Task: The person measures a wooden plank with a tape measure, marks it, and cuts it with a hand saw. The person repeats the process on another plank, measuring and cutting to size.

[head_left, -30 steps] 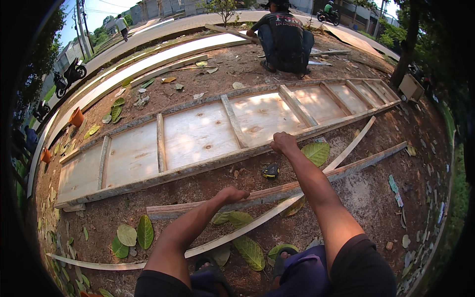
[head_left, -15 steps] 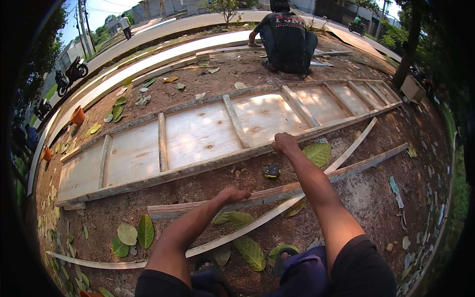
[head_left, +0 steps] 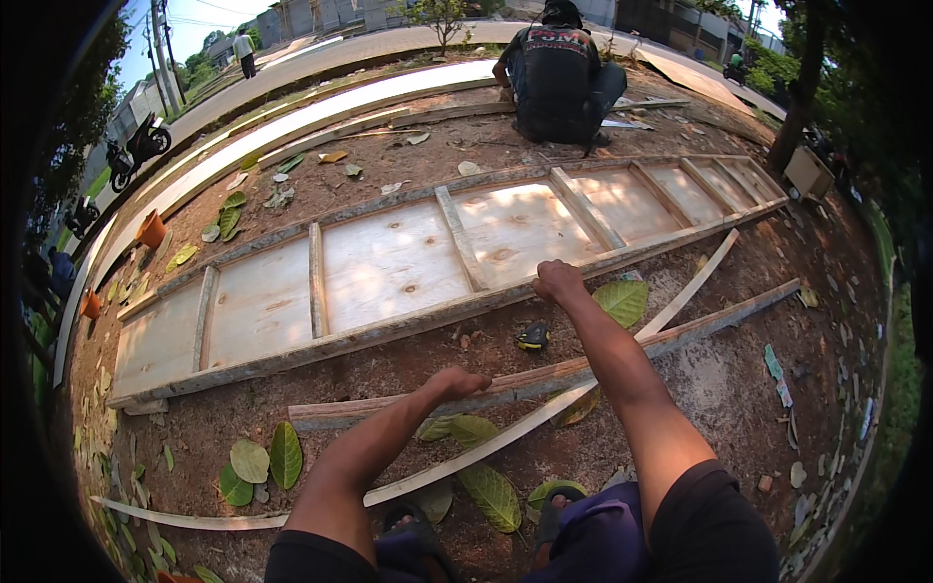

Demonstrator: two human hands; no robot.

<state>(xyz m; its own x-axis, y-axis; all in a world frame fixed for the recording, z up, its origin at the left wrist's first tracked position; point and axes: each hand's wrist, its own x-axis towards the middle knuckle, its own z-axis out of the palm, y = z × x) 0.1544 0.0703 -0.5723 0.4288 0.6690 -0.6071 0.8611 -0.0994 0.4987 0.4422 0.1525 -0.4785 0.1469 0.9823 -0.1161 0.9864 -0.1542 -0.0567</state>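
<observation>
Hands: our left hand (head_left: 457, 382) grips near weathered timber batten (head_left: 544, 379) | right hand (head_left: 559, 282) fist-closed on long plywood-and-batten panel (head_left: 389, 262) near rail, centre ground | advice: steady both before shifting.

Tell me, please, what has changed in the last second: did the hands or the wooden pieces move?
Almost nothing has changed. The right hand still rests on the near edge of the long wooden frame, and the left hand still rests on the wooden batten lying in front of it. Frame, batten, the thin curved strip and the small black-and-yellow object lie where they were. The crouching person beyond stays there.
</observation>
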